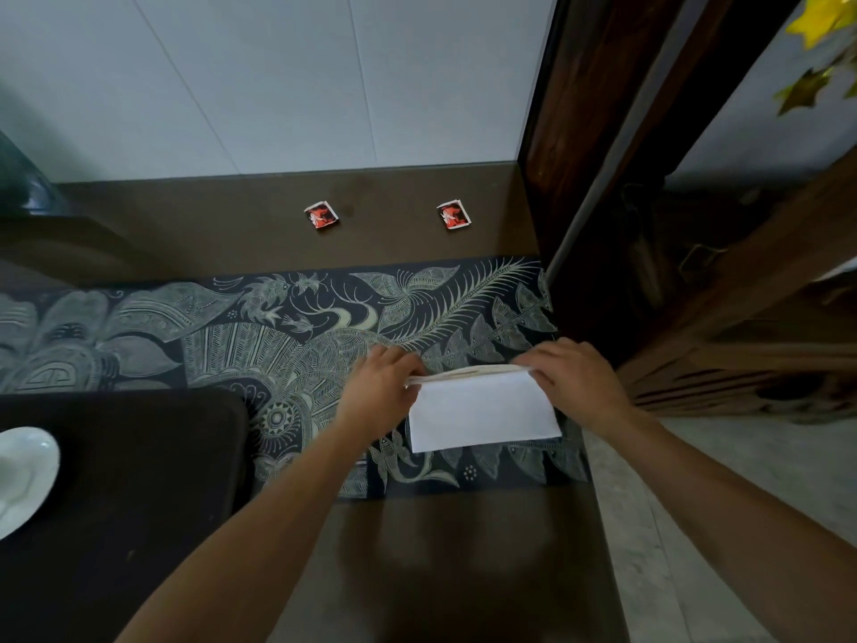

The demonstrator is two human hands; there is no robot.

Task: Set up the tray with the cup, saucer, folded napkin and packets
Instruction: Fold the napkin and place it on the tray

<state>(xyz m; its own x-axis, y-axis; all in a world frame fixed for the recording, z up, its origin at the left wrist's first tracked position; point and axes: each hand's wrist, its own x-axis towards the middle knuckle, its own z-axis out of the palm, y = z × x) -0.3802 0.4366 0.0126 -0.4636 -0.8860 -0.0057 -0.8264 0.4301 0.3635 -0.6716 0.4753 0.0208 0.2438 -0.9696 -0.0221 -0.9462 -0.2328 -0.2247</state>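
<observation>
— What lay around the hands when you looked?

— I saw two red packets, one (321,216) to the left and another (453,215) to the right, flat on the brown surface (232,234) near the wall, well apart from each other and beyond the patterned cloth (301,327). The dark tray (139,457) sat at the near left, with the white saucer (23,475) on it, cut off by the frame edge. Nothing stood between the hands and the napkin.

— And the napkin itself?

— The white napkin (482,410) lay on the cloth, right of the tray. My left hand (380,392) had its fingers curled on the napkin's far left corner, and my right hand (575,378) pinched the far right corner; the far edge was lifted into a fold.

— The room?

— A pale panelled wall (278,85) rose behind the surface. Dark wooden furniture (603,132) stood to the right, with yellow leaves (821,16) above it and a grey floor (695,503) below.
</observation>
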